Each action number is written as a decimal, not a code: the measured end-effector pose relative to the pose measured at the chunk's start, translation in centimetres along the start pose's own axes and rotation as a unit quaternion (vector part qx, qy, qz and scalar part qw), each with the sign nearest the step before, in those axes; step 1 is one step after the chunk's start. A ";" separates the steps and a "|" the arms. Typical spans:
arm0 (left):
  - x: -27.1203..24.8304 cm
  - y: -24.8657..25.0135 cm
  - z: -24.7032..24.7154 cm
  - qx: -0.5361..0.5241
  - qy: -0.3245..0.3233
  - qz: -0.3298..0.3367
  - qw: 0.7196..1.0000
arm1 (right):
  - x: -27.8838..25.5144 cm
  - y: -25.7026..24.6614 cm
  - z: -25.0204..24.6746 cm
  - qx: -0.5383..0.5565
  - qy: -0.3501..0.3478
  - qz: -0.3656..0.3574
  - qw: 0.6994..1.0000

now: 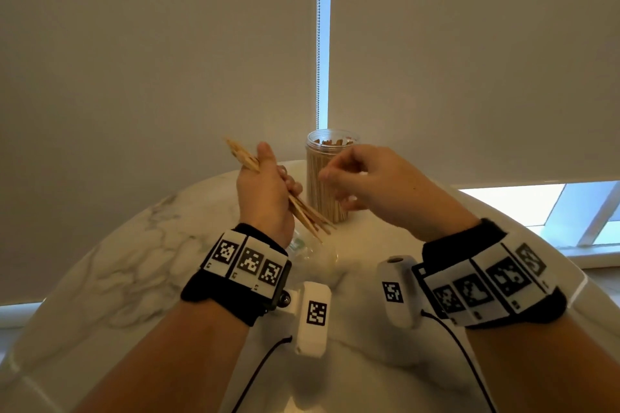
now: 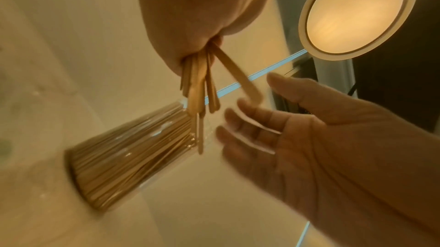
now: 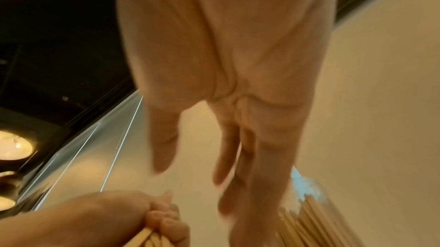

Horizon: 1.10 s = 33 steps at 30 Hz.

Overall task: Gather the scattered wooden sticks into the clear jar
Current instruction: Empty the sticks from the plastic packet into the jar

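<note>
Several wooden sticks (image 1: 295,204) were gripped in the curled left hand (image 1: 265,191), clear jar (image 1: 323,178) of sticks stood upright between both hands, partly covered by the right hand (image 1: 372,184), from the left wrist, right hand's fingers (image 2: 240,130) were seen loosely spread, touching nothing, from the right wrist, jar (image 3: 309,221) was seen just beyond the relaxed fingertips.

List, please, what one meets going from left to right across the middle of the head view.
bundle of wooden sticks → left hand gripping it → clear jar of sticks → right hand, empty, fingers relaxed
</note>
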State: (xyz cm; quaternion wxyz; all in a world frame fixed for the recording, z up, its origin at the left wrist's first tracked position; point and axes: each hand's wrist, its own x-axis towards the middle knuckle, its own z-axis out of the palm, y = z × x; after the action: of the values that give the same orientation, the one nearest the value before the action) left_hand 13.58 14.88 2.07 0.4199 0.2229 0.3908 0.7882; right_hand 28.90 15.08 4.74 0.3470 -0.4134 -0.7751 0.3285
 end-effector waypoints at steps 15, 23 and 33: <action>-0.8 0.1 1.1 -0.093 -0.123 -0.023 0.988 | 0.0 0.0 1.5 -0.104 -0.156 0.027 0.982; -1.8 -0.1 1.5 0.015 -0.164 -0.011 0.986 | 0.5 0.7 1.7 -0.153 -0.039 -0.046 0.986; -2.4 -0.5 1.4 0.065 -0.200 -0.049 0.976 | 1.0 1.9 1.5 -0.236 -0.016 -0.083 0.968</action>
State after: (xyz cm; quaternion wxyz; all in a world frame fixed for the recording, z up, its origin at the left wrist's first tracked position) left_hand 16.12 13.63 2.42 0.5127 0.3831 0.3596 0.6790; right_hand 28.01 16.46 2.65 0.2535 -0.4129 -0.8675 0.1130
